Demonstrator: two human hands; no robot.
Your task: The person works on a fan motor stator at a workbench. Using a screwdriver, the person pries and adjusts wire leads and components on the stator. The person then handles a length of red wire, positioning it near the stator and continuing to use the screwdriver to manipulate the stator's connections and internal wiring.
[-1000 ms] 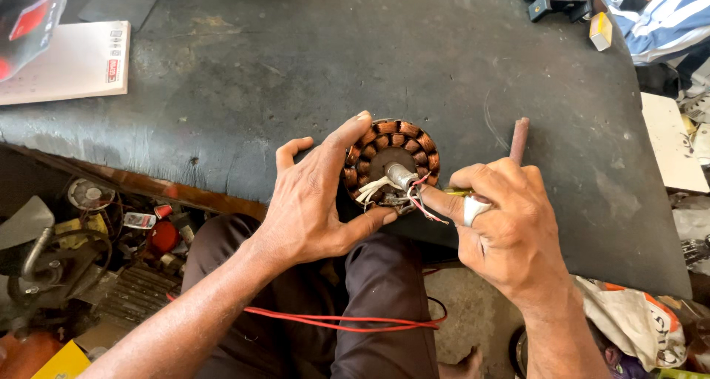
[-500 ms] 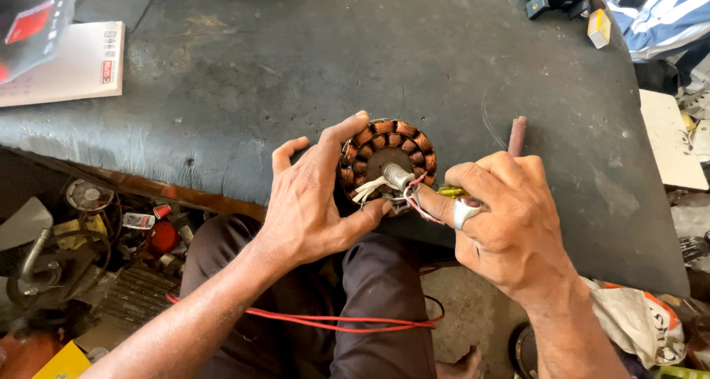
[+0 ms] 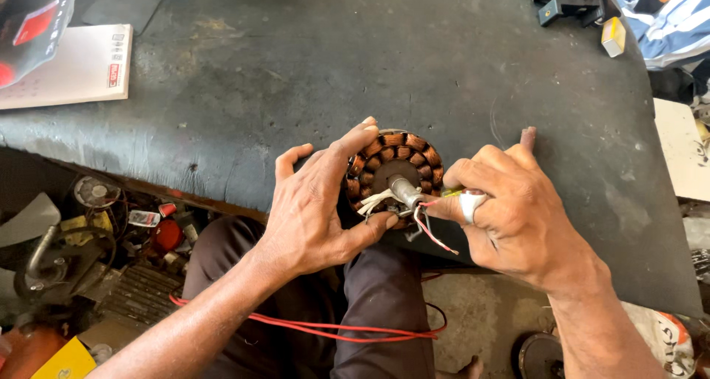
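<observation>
At far left, a white booklet (image 3: 70, 68) lies on the dark workbench (image 3: 310, 61). At centre, the left hand (image 3: 314, 212) grips the rim of a round stator (image 3: 394, 173) wound with copper coils, held at the bench's near edge above the person's lap. The right hand (image 3: 510, 216), bearing white tape on one finger, pinches the thin red and white wires (image 3: 429, 231) beside the central shaft; the exact grip is partly hidden. A red cable (image 3: 325, 327) loops below.
</observation>
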